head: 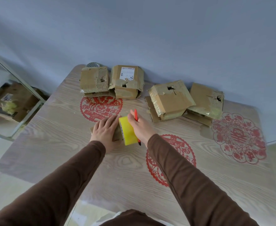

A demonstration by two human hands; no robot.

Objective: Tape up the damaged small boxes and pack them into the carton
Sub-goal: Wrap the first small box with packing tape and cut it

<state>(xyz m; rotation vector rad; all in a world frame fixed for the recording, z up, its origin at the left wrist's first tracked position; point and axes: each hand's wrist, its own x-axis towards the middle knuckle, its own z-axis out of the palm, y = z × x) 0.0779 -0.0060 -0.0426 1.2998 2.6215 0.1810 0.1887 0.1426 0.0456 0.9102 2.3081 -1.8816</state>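
Nearest the camera, a small box (117, 134) is pinned to the table (68, 160) under the left hand (103, 132), whose fingers are laid flat and straight across its top. Most of that box is hidden by the hand. Touching its right side, a yellow tape roll (127, 130) is held by the right hand (141, 128); the fingers are curled down over the far side of the roll, and a red cutter (136, 115) is gripped in the same hand, its tip showing below the wrist.

Beyond the hands, four damaged boxes are lined up near the wall: one at far left (94, 81), one with a label (126, 81), a third (169, 99) right of centre, and a fourth (205, 101) just beside it. A torn hole is seen in each. A grey roll (92, 64) is partly hidden behind the leftmost box.

No carton is seen on the table, so packing appears to be far off.

Risks are judged as follows: with roll and cutter shared in one hand, either could be dropped; if the flat press is eased, the box could be dragged by the tape and the strip laid crooked or creased.
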